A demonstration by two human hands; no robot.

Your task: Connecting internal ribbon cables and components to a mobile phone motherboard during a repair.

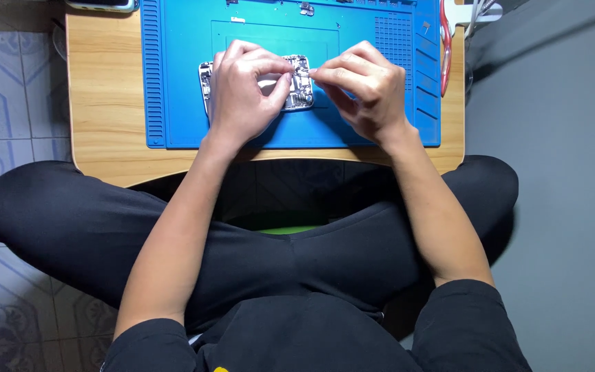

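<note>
A blue work mat (180, 103) lies on a small wooden table (105, 103); red-handled scissors (445, 48) rest at its right edge, above patterned floor tiles (8, 83).

place: home repair corner, floor-level setup
bench: low wooden table (105, 103), person sits cross-legged at it
work surface: blue silicone repair mat (366, 131) with ribbed edges and small part trays, upper centre of frame
floor: patterned household tiles (8, 89), left edge
tools: red-handled tool (445, 48), upper right
wall: plain grey (559, 172), right side
</note>
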